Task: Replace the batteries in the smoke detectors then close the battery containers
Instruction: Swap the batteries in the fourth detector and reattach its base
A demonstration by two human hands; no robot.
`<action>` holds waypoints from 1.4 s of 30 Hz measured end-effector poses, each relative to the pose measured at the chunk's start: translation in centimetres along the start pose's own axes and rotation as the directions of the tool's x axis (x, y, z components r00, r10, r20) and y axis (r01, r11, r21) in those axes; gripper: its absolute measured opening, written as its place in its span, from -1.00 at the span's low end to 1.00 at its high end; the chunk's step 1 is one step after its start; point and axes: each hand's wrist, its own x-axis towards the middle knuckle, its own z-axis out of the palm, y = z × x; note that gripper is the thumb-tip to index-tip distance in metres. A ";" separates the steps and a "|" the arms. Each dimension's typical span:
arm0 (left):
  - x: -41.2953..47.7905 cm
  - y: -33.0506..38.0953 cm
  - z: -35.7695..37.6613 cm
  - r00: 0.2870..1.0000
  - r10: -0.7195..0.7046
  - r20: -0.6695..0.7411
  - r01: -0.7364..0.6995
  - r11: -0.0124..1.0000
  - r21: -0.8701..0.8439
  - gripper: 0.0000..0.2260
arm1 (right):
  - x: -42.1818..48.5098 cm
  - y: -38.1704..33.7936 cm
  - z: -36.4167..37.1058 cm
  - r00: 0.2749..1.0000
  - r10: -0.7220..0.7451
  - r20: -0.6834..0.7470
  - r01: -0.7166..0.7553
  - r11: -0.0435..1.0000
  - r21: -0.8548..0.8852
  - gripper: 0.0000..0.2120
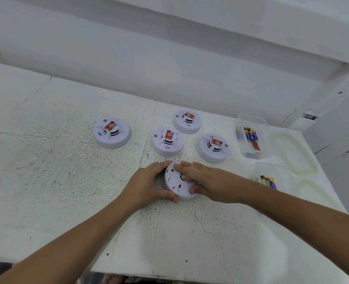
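Observation:
A white round smoke detector [174, 182] lies face down on the table [57, 181], its back side up. My left hand [147, 186] grips its left rim, thumb at the near edge. My right hand [206, 181] lies flat across its back and covers the right half, fingers pressed on the cover. Several more detectors stand face up with red stickers: one at the left [112, 133], one in the middle [167, 141], one at the back [187, 120], one at the right [213, 148].
A clear plastic box [251, 119] with blue and red batteries stands at the right. A second clear box [280, 177] with batteries sits nearer. Two lids [294, 152] lie beside them. A white wall rises behind the table; the table's near edge is at the bottom.

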 end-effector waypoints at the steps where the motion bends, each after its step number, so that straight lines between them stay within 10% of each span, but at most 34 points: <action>1: 0.0 0.0 0.0 1.000 -0.001 0.001 0.001 1.000 -0.001 -0.24 | 0.0 0.0 0.1 1.000 0.007 -0.007 -0.006 1.000 0.005 -0.37; 17: -0.3 0.3 0.0 1.000 -0.016 0.016 0.016 0.999 -0.035 -0.28 | -0.4 -0.9 1.5 0.990 0.097 -0.101 -0.083 0.987 0.139 -0.40; 26: -0.5 0.2 -0.2 0.999 0.028 0.025 -0.026 0.998 -0.058 -0.33 | -2.0 -0.6 4.8 0.864 0.142 -0.483 0.050 0.930 0.363 -0.69; 35: -0.7 0.3 0.1 1.000 -0.005 -0.015 0.002 0.981 -0.192 -0.44 | -1.7 -0.9 5.7 0.841 0.137 -0.524 0.053 0.942 0.331 -0.52; 42: -1.4 1.1 -0.3 0.998 0.042 -0.053 -0.054 0.970 -0.239 -0.55 | -1.7 -1.1 4.8 0.758 0.299 -0.580 0.265 0.671 0.692 -0.70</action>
